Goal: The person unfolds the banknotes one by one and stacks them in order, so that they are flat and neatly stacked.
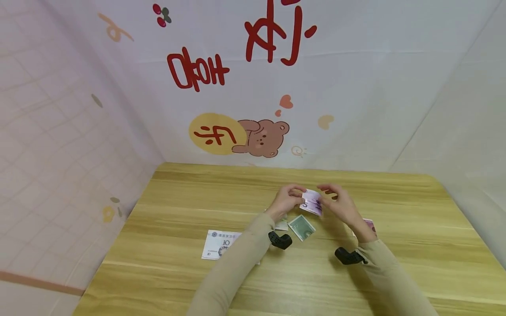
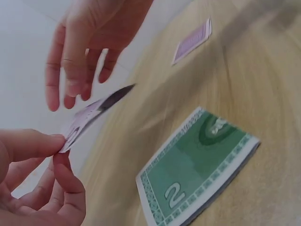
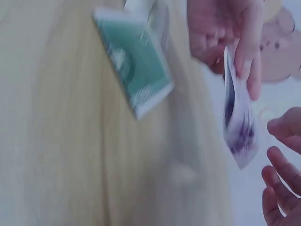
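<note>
Left fingers [image 2: 69, 182] pinch a purple note [image 1: 312, 203], long axis seemingly toward spread right fingers [image 2: 74, 66].

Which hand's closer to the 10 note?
Left. In the head view, the left hand pinches the purple 5 note above and right of the 10 note; the right hand is farther right.

purple-and-white note [image 1: 312, 203], green note [image 2: 197, 165] with white patterned border, yellowish wood-grain table [image 1: 166, 210], beige sleeves [image 1: 236, 263]
</note>
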The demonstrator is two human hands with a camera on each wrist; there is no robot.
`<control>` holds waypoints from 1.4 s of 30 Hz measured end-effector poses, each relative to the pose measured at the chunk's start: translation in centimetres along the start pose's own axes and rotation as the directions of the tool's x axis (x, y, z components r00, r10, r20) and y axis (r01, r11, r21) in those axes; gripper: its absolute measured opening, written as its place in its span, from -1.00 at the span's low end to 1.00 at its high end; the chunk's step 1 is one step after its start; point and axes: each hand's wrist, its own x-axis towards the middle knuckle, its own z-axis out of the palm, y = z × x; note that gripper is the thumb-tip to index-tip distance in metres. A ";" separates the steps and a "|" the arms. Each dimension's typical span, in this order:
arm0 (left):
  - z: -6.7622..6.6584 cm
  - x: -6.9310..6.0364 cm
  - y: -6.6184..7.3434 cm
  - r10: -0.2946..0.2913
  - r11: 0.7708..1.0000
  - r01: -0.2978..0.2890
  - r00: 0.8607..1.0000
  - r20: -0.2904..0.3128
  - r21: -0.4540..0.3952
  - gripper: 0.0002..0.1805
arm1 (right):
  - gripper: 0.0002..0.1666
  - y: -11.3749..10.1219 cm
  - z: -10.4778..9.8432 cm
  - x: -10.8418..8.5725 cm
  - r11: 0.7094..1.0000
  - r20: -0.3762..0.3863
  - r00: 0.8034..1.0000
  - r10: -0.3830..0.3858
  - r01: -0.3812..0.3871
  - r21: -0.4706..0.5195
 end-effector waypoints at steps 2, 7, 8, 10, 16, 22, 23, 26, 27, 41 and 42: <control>-0.1 -0.4 0.2 0.009 1.000 -0.009 1.000 -0.012 -0.020 -0.68 | -0.65 -0.9 0.1 -0.1 0.999 -0.022 0.999 -0.026 0.025 -0.031; -0.2 -1.1 0.5 0.039 0.999 -0.041 0.997 -0.069 -0.021 -0.70 | -0.74 -2.6 0.9 -0.4 0.995 -0.013 0.996 -0.085 0.084 -0.057; -0.3 -1.3 0.6 0.046 0.999 -0.047 0.996 -0.078 -0.011 -0.70 | -0.76 -2.9 1.1 -0.5 0.995 -0.007 0.996 -0.086 0.085 -0.047; -0.3 -1.6 0.6 0.053 0.999 -0.054 0.994 -0.091 -0.004 -0.70 | -0.77 -3.2 1.5 -0.7 0.996 0.005 0.996 -0.085 0.085 -0.012; -0.6 -2.4 0.5 0.094 0.995 -0.096 0.992 -0.079 -0.017 -0.69 | -0.77 -3.7 2.5 -0.9 0.997 0.012 0.997 -0.080 0.079 0.021; -0.9 -2.9 0.5 0.114 0.993 -0.115 0.992 -0.050 -0.024 -0.71 | -0.71 -4.1 3.1 -1.2 0.996 0.019 0.996 -0.086 0.086 0.007; -1.0 -3.0 0.5 0.107 0.993 -0.109 0.993 -0.043 -0.037 -0.72 | -0.69 -4.2 3.2 -1.3 0.997 0.022 0.997 -0.079 0.079 0.006; -1.2 -3.3 0.6 0.097 0.994 -0.098 0.995 -0.031 -0.055 -0.72 | -0.65 -4.4 3.3 -1.4 0.999 0.033 0.998 -0.053 0.053 0.012; -1.2 -3.3 0.6 0.098 0.994 -0.100 0.995 -0.030 -0.050 -0.72 | -0.65 -4.4 3.4 -1.5 0.999 0.035 0.998 -0.048 0.047 0.017; -2.5 -4.2 0.9 0.087 0.995 -0.088 0.996 -0.034 -0.044 -0.66 | -0.49 -4.9 3.1 -1.9 0.996 0.094 0.995 -0.039 0.031 0.088; -2.7 -4.3 1.0 0.087 0.995 -0.088 0.996 -0.035 -0.044 -0.66 | -0.52 -4.8 3.0 -2.0 0.996 0.094 0.995 -0.033 0.025 0.089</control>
